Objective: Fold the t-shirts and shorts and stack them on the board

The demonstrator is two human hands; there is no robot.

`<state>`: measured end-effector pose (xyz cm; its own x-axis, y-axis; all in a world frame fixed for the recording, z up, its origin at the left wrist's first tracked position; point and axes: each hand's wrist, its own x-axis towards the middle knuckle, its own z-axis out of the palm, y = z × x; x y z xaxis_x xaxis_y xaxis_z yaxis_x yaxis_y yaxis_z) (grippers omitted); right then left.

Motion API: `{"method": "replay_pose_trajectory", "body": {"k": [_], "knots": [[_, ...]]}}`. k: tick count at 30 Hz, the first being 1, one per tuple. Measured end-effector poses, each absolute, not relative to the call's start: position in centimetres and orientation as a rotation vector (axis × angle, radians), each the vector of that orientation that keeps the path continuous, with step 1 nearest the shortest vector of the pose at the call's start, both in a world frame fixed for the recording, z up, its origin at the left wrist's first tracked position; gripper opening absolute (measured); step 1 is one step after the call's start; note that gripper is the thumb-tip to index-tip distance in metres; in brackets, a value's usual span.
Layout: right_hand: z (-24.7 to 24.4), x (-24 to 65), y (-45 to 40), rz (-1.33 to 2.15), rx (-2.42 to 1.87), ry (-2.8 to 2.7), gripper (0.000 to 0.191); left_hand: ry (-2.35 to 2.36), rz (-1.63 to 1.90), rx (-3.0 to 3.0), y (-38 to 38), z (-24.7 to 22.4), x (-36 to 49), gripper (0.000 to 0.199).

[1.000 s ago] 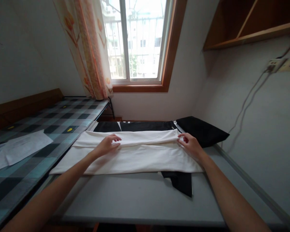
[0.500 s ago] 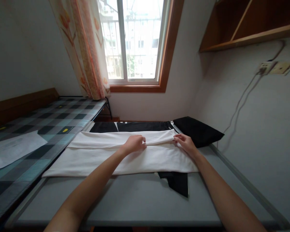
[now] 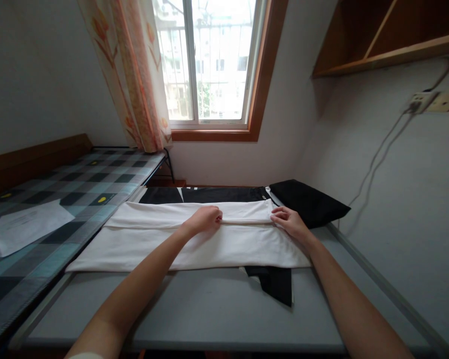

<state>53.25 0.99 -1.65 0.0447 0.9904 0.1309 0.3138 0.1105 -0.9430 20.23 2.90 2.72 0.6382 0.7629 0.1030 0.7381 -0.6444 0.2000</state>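
A white garment [image 3: 172, 245] lies flat and stretched sideways on the grey table, with a fold running along its length. My left hand [image 3: 206, 219] is closed on the edge of that fold near the middle. At the fold's right end, my right hand [image 3: 289, 220] pinches the cloth between thumb and fingers. Black cloth with white marks [image 3: 220, 195] shows behind the white part. A black flap [image 3: 273, 284] sticks out from under the front edge. Which garment these pieces belong to I cannot tell.
Beyond my right hand a black cloth piece [image 3: 307, 202] rests by the wall. The grey table [image 3: 202, 311] borders a bed with a checked mattress [image 3: 97, 172], where white papers [image 3: 26, 227] lie. A cable [image 3: 377, 159] hangs from the socket on the right.
My left hand has shifted slightly left along the fold, and its fingers have curled in more. The folded edge now lies flatter and straighter between my hands. My right hand stays at its end.
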Motion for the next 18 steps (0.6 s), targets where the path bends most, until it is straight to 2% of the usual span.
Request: {"method": "replay_pose_trajectory", "body": {"k": [4, 13, 18], "knots": [[-1.3, 53.4, 0.9, 0.857, -1.383, -1.503, 0.046, 1.223, 0.335, 2.757, 2.7, 3.0, 20.3, 0.023], [-1.6, 53.6, 0.8, 0.790, -1.388, -1.596, 0.036, 1.293, 0.096, 2.676, 2.8, 3.5, 19.4, 0.019], [-1.4, 53.5, 0.9, 0.766, -1.392, -1.607, 0.031, 1.252, 0.077, 2.737, 2.6, 4.3, 18.7, 0.017]]}}
